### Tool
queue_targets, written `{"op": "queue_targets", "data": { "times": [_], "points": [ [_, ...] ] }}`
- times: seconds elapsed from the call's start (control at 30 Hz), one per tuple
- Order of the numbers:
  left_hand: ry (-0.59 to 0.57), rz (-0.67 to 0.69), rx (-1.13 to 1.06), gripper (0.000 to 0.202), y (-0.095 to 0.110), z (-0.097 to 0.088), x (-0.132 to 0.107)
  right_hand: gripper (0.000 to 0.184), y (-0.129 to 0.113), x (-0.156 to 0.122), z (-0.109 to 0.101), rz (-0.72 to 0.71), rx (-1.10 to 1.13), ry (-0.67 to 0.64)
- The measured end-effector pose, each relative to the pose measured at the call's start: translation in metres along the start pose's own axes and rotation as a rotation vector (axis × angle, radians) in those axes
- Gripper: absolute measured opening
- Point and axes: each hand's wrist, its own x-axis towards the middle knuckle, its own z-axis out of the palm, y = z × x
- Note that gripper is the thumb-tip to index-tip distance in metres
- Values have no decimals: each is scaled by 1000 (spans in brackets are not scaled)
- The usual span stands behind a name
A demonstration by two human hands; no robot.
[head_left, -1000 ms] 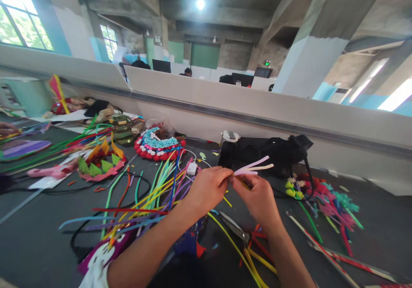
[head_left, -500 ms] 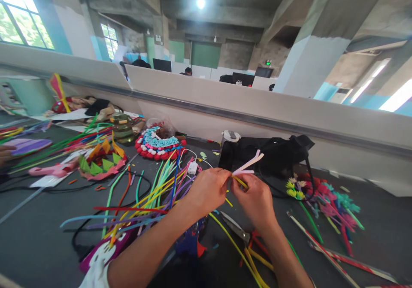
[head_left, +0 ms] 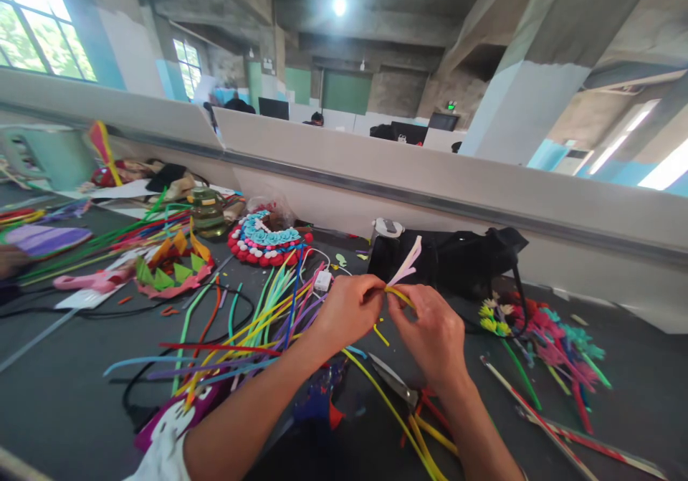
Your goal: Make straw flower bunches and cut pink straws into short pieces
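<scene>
My left hand [head_left: 348, 310] and my right hand [head_left: 430, 332] meet in front of me above the dark table [head_left: 64, 388], both pinched on a small bundle of pale pink and white pipe cleaners [head_left: 405, 264] that points up and to the right. A yellow pipe cleaner [head_left: 398, 296] runs through the pinch and trails down over the table toward me. Scissors [head_left: 395, 382] lie under my right wrist. A heap of coloured pipe cleaners [head_left: 252, 323] spreads out left of my left hand.
A black bag [head_left: 456, 260] sits behind my hands by the low white partition [head_left: 430, 180]. Pipe-cleaner flowers [head_left: 542, 337] lie at the right, and a red, white and blue beaded crescent [head_left: 263, 239] and folded paper shapes [head_left: 169, 269] at the left. Another person's hand [head_left: 11, 259] shows at the far left edge.
The pale bundle has swung from nearly level, pointing right, to steeply upward. Both hands have kept their pinch and shifted slightly.
</scene>
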Motion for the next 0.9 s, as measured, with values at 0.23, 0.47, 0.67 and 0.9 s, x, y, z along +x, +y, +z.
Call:
{"op": "queue_targets", "data": {
  "times": [0.23,0.47,0.67,0.9],
  "points": [
    [71,-64,-152,19,-6,3,1,21,-12,-4,0,7,6,46],
    [48,-135,-311,17,2,0,1,24,-16,-3,-2,251,366,-163],
    [26,-129,-441,19,5,-2,1,21,-12,4,-2,717,1092,-216],
    [56,-102,-317,24,5,1,0,27,-13,5,3,939,1375,-191]
  ]
}}
